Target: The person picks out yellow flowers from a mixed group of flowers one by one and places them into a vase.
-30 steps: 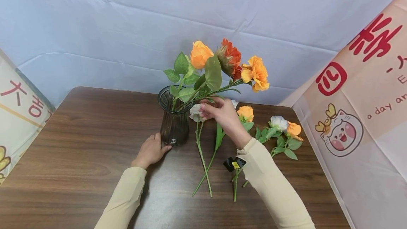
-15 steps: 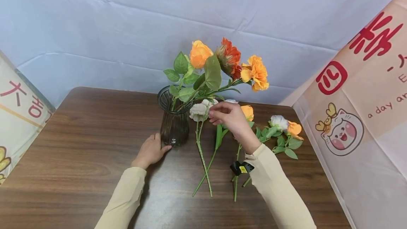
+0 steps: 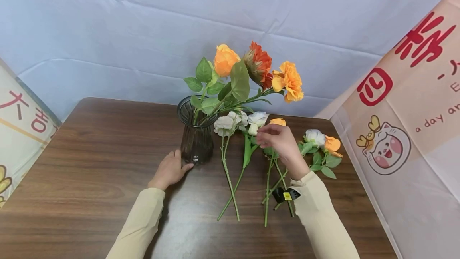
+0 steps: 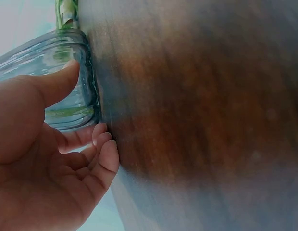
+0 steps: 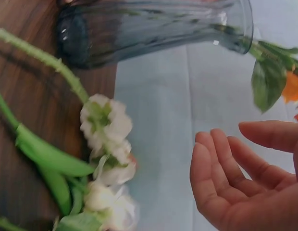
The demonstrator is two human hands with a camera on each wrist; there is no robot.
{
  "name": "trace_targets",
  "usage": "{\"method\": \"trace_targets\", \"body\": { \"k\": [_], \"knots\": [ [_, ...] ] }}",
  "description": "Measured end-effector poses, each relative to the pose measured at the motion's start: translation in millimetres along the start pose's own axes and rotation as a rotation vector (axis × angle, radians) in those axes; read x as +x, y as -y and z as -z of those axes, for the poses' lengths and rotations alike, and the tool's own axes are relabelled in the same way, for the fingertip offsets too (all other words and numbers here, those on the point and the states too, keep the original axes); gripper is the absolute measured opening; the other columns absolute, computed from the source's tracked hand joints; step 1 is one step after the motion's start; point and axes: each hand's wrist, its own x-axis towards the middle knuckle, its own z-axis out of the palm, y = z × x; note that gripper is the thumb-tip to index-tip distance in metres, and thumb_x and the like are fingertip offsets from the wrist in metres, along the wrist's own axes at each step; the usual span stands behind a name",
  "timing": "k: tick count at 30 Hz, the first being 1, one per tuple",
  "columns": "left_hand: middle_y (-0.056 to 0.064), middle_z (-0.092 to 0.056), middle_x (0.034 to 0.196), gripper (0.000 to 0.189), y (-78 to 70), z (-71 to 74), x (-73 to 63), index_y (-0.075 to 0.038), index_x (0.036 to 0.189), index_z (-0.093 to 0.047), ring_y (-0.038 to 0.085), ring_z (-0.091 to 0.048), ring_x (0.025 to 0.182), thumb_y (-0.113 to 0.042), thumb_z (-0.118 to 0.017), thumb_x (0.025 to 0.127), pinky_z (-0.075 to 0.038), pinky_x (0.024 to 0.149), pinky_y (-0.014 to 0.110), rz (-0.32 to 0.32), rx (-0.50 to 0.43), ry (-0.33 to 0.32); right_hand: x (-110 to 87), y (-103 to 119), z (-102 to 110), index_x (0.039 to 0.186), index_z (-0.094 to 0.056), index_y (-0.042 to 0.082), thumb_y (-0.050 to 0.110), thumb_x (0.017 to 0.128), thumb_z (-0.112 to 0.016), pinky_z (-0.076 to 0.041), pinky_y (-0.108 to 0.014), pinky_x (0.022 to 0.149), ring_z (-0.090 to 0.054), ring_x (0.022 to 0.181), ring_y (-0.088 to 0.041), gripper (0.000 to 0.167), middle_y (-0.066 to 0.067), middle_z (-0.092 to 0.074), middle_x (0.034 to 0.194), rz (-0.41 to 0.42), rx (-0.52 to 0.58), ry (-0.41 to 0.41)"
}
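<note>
The ribbed glass vase (image 3: 197,145) stands upright on the far worktop (image 3: 108,163). The left hand (image 3: 171,170) brackets its base with bent fingers and thumb, apparently for stability. The right hand (image 3: 282,145), loosely curved, holds nothing near white flowers (image 3: 223,125), laid stems-near, probably for reach.

We find the vase (image 3: 197,147) on the table (image 3: 90,171), holding the inserted flowers (image 3: 240,81). To its right we find the loose flowers (image 3: 247,151); at its lower left, the left hand (image 3: 171,170); behind the table, the cloth (image 3: 143,43).
</note>
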Motion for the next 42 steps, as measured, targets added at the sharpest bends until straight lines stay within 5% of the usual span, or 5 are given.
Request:
{"method": "trace_targets", "body": {
  "k": [12,23,32,42],
  "knots": [
    [0.031,-0.05,0.105,0.061,0.0,0.1,0.3,0.014,0.117,-0.039,0.042,-0.049,0.101,-0.036,-0.059,0.088,-0.04,0.087,0.049,0.006,-0.013,-0.003,-3.6,-39.9,17.0,0.105,-0.056,-0.011,0.004,0.09,-0.053,-0.052,-0.042,0.074,-0.064,0.078,-0.026,0.022,-0.022,-0.063,0.091,-0.153,-0.071,-0.084],
    [0.029,-0.05,0.103,0.061,0.5,-0.1,0.8,0.013,0.117,-0.04,0.041,-0.05,0.099,-0.037,-0.058,0.088,-0.04,0.087,0.049,0.006,-0.006,0.005,-9.8,-80.2,24.8,0.094,-0.057,-0.009,0.005,0.09,-0.05,-0.053,-0.036,0.065,-0.062,0.069,-0.021,0.016,-0.015,-0.062,0.084,-0.275,-0.104,-0.162],
    [0.031,-0.049,0.107,0.062,1.4,-0.4,1.8,0.014,0.12,-0.039,0.043,-0.049,0.103,-0.036,-0.058,0.088,-0.039,0.089,0.05,0.011,-0.015,0.013,-12.4,-102.2,27.8,0.089,-0.056,-0.01,0.002,0.087,-0.054,-0.053,-0.035,0.061,-0.06,0.065,-0.022,0.012,-0.016,-0.061,0.085,-0.315,-0.078,-0.126],
    [0.03,-0.049,0.107,0.061,3.0,-1.1,1.5,0.014,0.119,-0.039,0.042,-0.049,0.103,-0.036,-0.059,0.088,-0.039,0.088,0.05,0.016,-0.024,0.015,-11.0,-110.2,27.3,0.106,-0.055,-0.016,0.001,0.09,-0.051,-0.054,-0.031,0.059,-0.06,0.061,-0.019,0.024,-0.018,-0.061,0.08,-0.381,-0.01,-0.056]
  ]
}}
